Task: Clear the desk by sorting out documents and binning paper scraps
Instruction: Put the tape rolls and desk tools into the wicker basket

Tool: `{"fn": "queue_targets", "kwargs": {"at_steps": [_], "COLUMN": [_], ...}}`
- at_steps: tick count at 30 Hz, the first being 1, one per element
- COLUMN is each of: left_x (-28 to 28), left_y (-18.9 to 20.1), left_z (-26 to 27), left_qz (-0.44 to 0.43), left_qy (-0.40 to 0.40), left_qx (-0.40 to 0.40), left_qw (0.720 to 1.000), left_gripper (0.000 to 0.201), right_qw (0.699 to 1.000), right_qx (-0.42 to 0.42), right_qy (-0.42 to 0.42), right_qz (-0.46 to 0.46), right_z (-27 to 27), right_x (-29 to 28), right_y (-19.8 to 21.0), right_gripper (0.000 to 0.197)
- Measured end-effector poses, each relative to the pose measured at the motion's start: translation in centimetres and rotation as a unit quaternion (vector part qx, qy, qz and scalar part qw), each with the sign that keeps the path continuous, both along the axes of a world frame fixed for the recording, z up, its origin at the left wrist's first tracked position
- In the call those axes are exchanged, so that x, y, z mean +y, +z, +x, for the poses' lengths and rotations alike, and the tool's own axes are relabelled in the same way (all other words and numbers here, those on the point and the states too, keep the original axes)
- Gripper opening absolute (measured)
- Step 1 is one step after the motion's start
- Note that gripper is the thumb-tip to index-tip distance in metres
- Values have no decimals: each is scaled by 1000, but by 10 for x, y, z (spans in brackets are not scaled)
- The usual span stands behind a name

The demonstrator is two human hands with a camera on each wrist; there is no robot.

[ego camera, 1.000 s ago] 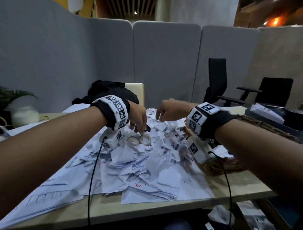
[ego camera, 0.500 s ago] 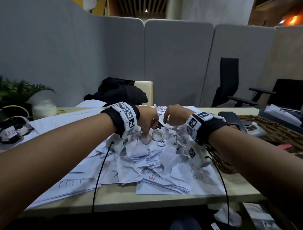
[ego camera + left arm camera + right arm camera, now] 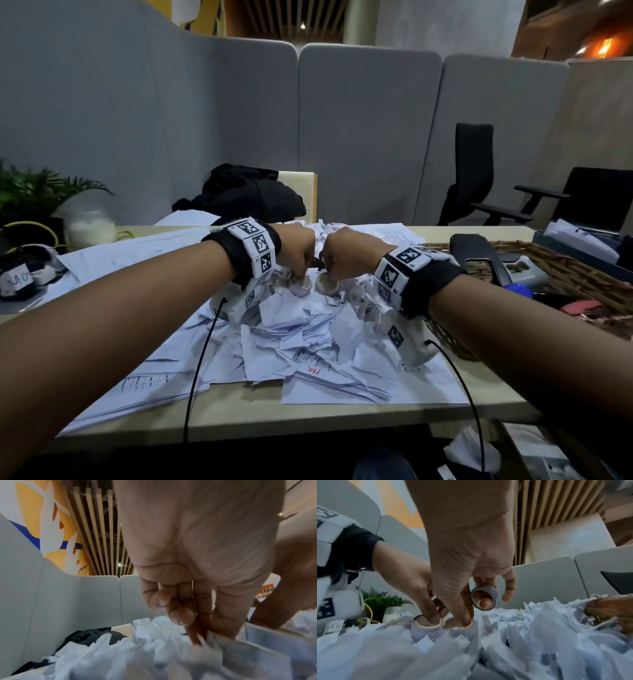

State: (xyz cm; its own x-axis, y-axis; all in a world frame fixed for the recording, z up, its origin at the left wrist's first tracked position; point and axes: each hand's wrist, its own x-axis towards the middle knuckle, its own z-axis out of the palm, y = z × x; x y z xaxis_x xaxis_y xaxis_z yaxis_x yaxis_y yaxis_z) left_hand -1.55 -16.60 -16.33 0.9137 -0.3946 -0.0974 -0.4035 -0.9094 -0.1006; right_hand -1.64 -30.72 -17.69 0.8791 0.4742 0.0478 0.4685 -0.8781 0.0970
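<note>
A heap of torn white paper scraps (image 3: 308, 325) lies on printed sheets (image 3: 137, 387) in the middle of the desk (image 3: 239, 421). Two small white tape rolls sit side by side on top of the heap. My left hand (image 3: 297, 275) reaches down and pinches the left roll (image 3: 427, 624), one finger inside its core. My right hand (image 3: 330, 274) has its thumb in the other white roll (image 3: 458, 625). Its curled fingers also hold a third, bluish tape roll (image 3: 483, 597) clear of the paper. In the left wrist view the left fingertips (image 3: 195, 639) dip into blurred scraps.
A wicker basket (image 3: 565, 274) with small items stands at the right, a black phone (image 3: 476, 253) on its rim. A black cloth (image 3: 246, 195) lies behind the heap. A plant (image 3: 34, 192) and a white jar (image 3: 90, 228) stand at the far left. Grey partitions enclose the desk.
Both hands came together and dropped onto the two white tape rolls; a second ago they hovered apart above the heap. The left hand reached its roll first.
</note>
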Motion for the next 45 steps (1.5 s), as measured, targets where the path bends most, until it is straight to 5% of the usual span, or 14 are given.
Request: {"fn": "queue_targets", "kwargs": {"at_steps": [8,14,25,35,45], "left_x": [-3,-64,-157,-62,1], "left_y": [44,50,21,25,-4], "left_z": [14,30,50,71,55], "left_qz": [-135,-303,-366,-186,-63], "left_qy": [10,-32,-64,9,-6], "left_qx": [-8,3,63,69,36], "left_qw": [991,953,926,980,997], "left_gripper": [9,5,17,4,27], "right_qw": [989,988,981,995,999], "right_qx": [-25,-65,4,16,32], "right_qy": [-50,-129,-192,-68,-28], "right_qz": [140,56,30,76,4], "right_z": [4,14,31,18,22], "right_x": [-61,-124,-164,-87,6], "right_y": [59,73,62,63,16], "right_gripper": [6,13,8,16,30]}}
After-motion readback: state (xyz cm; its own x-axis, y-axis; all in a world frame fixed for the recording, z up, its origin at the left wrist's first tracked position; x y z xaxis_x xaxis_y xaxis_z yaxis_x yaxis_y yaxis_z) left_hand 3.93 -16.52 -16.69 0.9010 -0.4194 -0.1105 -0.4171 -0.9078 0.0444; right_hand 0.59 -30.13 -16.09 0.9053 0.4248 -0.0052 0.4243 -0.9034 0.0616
